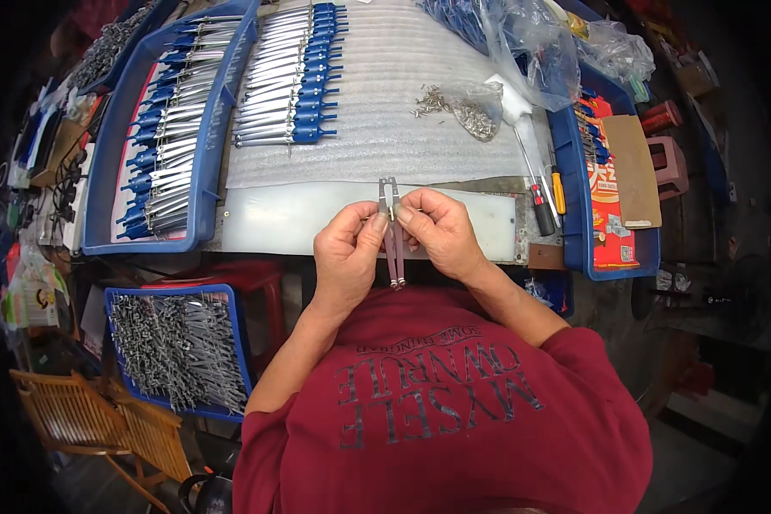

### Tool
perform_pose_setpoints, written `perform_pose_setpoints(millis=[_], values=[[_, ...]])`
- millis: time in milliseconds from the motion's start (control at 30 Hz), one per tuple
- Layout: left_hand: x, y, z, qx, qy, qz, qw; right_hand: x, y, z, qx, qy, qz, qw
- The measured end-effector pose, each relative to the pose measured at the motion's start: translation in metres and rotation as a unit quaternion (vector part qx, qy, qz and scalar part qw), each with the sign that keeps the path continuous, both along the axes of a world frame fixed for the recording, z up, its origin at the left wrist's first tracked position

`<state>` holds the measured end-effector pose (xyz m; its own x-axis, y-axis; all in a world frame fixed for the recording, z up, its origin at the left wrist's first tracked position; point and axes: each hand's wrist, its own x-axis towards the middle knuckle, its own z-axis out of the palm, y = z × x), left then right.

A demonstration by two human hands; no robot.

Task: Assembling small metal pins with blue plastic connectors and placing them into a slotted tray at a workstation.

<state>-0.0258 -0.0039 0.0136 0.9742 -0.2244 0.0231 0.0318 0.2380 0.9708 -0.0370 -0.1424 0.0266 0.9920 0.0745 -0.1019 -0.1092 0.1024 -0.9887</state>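
It was an assembly workshop: blue trays (218, 128) (one heaped with metal parts (176, 347)) stood around a surface (291, 220) carrying rows of matching blue-and-silver pieces (309, 94), small fasteners (475, 120) and screwdrivers (542, 211).

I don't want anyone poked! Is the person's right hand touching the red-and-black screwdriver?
Apart. The head view shows a plain gap: part of the white board shows between the right hand and the screwdriver.

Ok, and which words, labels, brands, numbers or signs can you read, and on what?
I won't copy wording; print shows here:
Maroon fabric shirt: large dark letters, upside down, legible.
Bright red panel in the right blue plastic bin: pale print, mostly too small.
Flat tan cardboard piece: faint marks at lower edge, unreadable.
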Motion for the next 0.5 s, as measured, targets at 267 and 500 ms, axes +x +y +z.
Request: perform_pose_setpoints(millis=[267,500], values=[[-0.001,0.002,0.001,-0.003,0.015,-0.032,0.999,0.013,-0.009,0.01,-0.069,-0.057,0.019,0.996],[-0.002,0.001,-0.002,0.038,-0.03,-0.025,0.999,0.018,-0.01,0.014,-0.08,-0.087,0.009,0.993]])
